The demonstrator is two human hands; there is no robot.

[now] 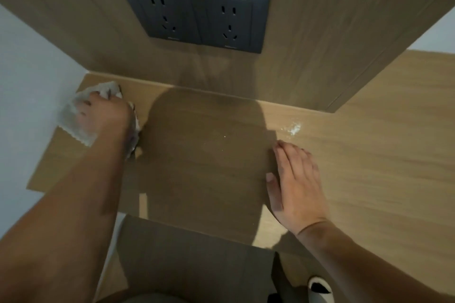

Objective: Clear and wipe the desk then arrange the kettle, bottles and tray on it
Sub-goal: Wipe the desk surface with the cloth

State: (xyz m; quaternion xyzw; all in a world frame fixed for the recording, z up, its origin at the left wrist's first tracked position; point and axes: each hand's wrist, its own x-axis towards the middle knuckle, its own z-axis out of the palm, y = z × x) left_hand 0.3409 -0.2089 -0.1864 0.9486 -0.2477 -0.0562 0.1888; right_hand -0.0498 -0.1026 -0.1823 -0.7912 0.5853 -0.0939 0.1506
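Note:
The wooden desk [369, 155] fills the middle of the head view. My left hand [103, 115] presses a crumpled grey-white cloth [73, 125] onto the desk's far left corner, against the white side wall; whether the fingers curl into the cloth is hard to tell. My right hand [295, 184] lies flat on the desk at the right, fingers straight and together, holding nothing. A small patch of white powder or crumbs [294, 128] sits on the desk just beyond my right fingertips. No kettle, bottle or tray is in view.
A wood-panelled back wall carries two dark double sockets [197, 15]. A white wall [24, 81] bounds the desk on the left. My head's shadow falls across the desk's middle. Below the front edge are the floor and a black-and-white shoe [318, 288].

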